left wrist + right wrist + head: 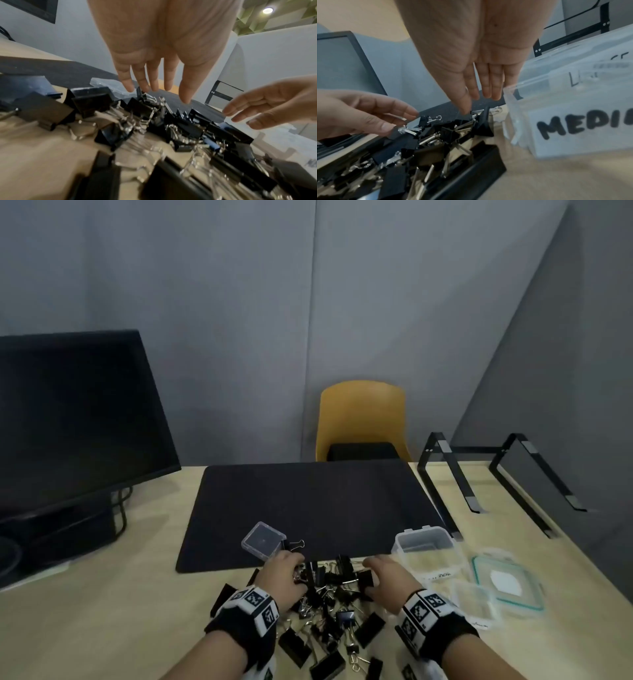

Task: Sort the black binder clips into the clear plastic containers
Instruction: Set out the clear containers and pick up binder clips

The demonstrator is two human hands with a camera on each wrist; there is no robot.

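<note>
Grey walls back a pale surface (113, 604) where, from left, a small clear box (263, 541), the left hand (287, 576) and right hand (388, 576), both spread and empty over the unsorted clip pile (329, 594), and an empty tub (424, 544) show sorting barely begun.

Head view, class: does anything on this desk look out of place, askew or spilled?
Yes. The black binder clips lie in a tangled heap on the wooden desk, none inside the open clear plastic container. The small square clear box sits tilted on the black mat's edge.
</note>
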